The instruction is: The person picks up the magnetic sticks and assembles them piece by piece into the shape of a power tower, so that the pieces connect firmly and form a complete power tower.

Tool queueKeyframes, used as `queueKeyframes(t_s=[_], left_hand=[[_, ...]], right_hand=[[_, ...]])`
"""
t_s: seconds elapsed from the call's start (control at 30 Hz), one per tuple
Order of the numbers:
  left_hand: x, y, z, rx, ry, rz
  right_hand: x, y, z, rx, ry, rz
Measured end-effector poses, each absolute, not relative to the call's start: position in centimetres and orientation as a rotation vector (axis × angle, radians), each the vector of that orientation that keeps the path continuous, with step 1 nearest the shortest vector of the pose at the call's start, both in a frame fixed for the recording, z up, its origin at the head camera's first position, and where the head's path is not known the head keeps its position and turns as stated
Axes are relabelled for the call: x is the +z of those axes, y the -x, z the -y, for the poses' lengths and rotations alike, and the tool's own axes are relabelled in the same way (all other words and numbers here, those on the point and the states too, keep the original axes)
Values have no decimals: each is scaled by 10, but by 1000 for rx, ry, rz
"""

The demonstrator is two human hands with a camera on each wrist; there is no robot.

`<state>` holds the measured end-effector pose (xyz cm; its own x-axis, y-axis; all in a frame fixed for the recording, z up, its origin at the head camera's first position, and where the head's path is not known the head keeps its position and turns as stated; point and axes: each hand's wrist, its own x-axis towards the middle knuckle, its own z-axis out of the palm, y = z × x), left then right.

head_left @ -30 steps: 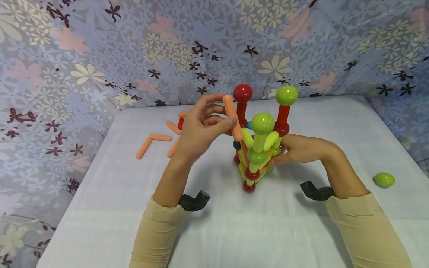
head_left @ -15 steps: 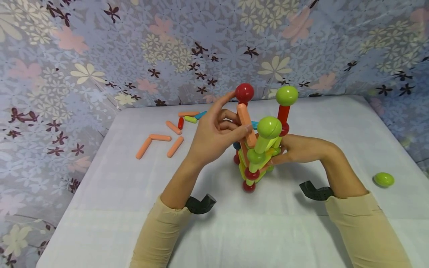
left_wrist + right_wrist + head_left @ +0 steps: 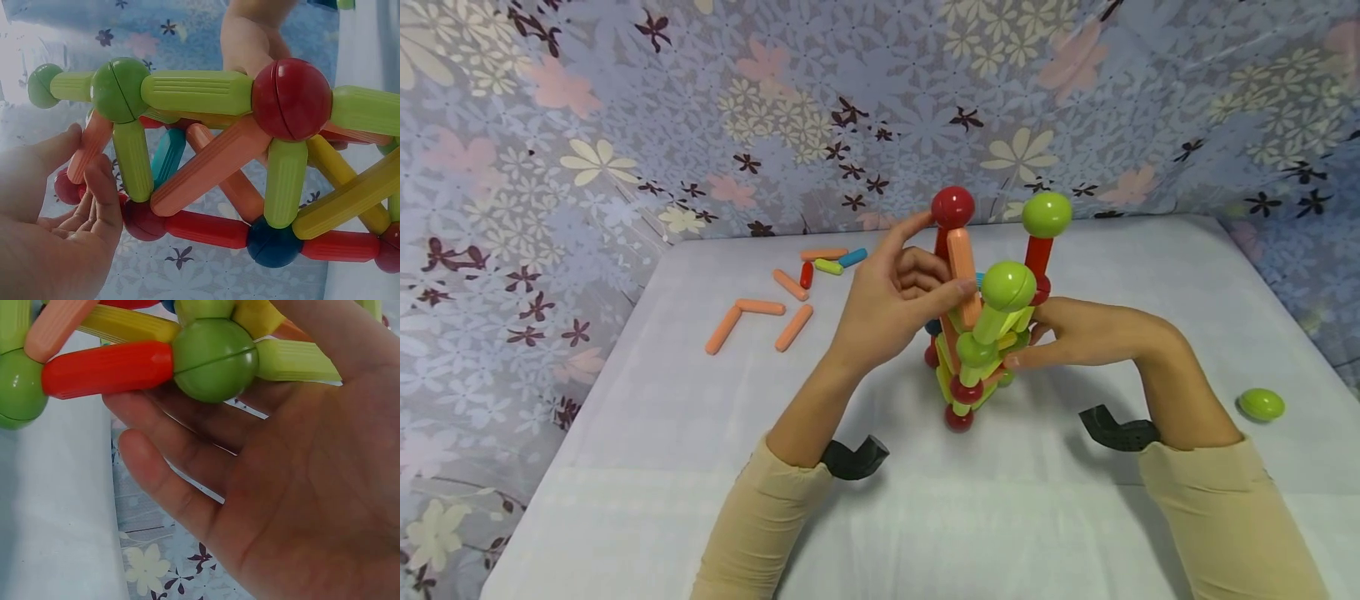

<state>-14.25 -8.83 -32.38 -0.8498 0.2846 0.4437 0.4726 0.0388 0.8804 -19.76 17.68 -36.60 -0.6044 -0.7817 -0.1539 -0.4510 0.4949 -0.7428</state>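
A tower of toy building sticks and balls (image 3: 977, 349) stands upright on the table, in red, green, yellow, orange and blue. My left hand (image 3: 887, 308) pinches an orange stick (image 3: 961, 254) between thumb and fingers at the tower's upper left. Its index fingertip reaches the red ball (image 3: 952, 207) on top. In the left wrist view this orange stick (image 3: 91, 149) slants between a green ball (image 3: 119, 89) and a red ball (image 3: 67, 186). My right hand (image 3: 1097, 333) grips the tower's right side, thumb in front; its fingers curl close under a green ball (image 3: 215, 359) in the right wrist view.
Several loose orange sticks (image 3: 793, 327) lie at the back left of the white table (image 3: 662, 467). Short red (image 3: 807, 275), green (image 3: 828, 267) and blue (image 3: 853, 257) sticks lie near them. A green ball (image 3: 1261, 404) rests at the far right. A flowered cloth (image 3: 880, 108) hangs behind.
My left hand has moved right with the orange stick, from beside the tower to its upper balls. The front green ball's post has tilted to the right. My right hand keeps its hold.
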Motion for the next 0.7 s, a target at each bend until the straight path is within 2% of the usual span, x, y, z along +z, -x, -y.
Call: queueKeyframes(t_s=[0.27,0.4,0.53,0.7], left_hand=[[-322,149,97,-1640,758,2271],[-317,150,110,-1616,896,2438],[-311,142,109,-1711,1033,2628],[-297,125,90,-1680,974,2669]], right_hand=[[-366,199,-173,-936,1025,-2282],[-367,202,-172,-992,1051,-2288],[-369,204,-171,-1058,1052,-2288],[-370,205,-170,-1106,1072,-2284]])
